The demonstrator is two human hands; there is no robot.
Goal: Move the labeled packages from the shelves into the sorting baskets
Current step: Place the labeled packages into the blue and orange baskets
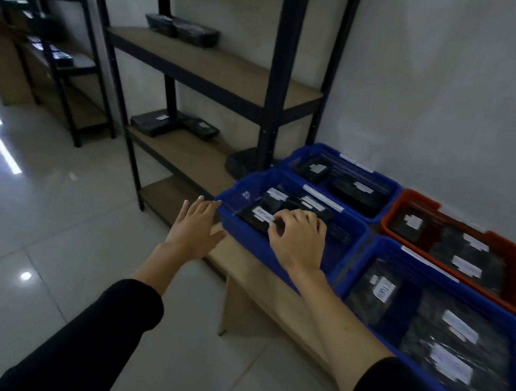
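Two hands in my view, right hand (pixel 297 236) fingers curled on black labeled package (pixel 261 218) inside blue basket (pixel 276 257), left hand (pixel 197 226) fingers straight, touching nothing.

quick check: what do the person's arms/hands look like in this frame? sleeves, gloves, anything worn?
Both hands are bare: no gloves, rings, watch or bands visible on the left hand or right hand. Both arms wear black sleeves, pushed up so the forearms are uncovered. The fabric looks plain, with no markings or logos visible.
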